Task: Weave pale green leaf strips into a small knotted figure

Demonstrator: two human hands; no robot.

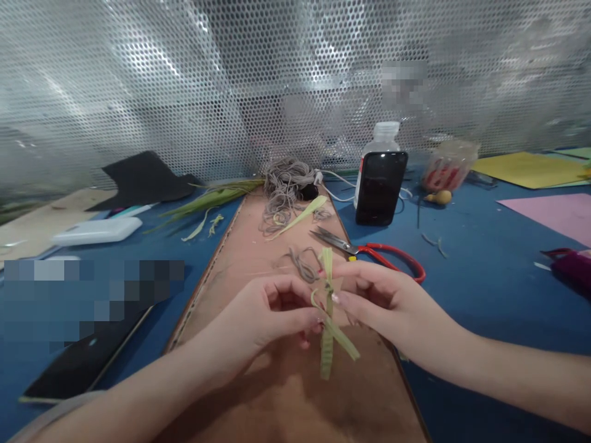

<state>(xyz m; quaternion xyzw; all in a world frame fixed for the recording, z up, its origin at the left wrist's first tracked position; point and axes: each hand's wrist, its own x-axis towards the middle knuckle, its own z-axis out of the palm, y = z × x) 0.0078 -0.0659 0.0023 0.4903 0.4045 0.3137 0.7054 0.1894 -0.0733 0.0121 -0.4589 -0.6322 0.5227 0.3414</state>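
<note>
A pale green leaf strip, knotted near its middle, is held upright above the brown board. My left hand pinches it from the left, thumb close to a curled end of the strip. From the right, my right hand grips it by the knot between thumb and forefinger. Grey cord lies on the board just behind my fingers. Red-handled scissors rest beyond my right hand, their blades pointing left. Parts of my left fingertips are hidden behind the strip.
A tangle of grey cord sits at the board's far end beside green leaves. A black phone leans on a clear bottle. Coloured paper lies at right, a white device at left. Perforated metal stands behind.
</note>
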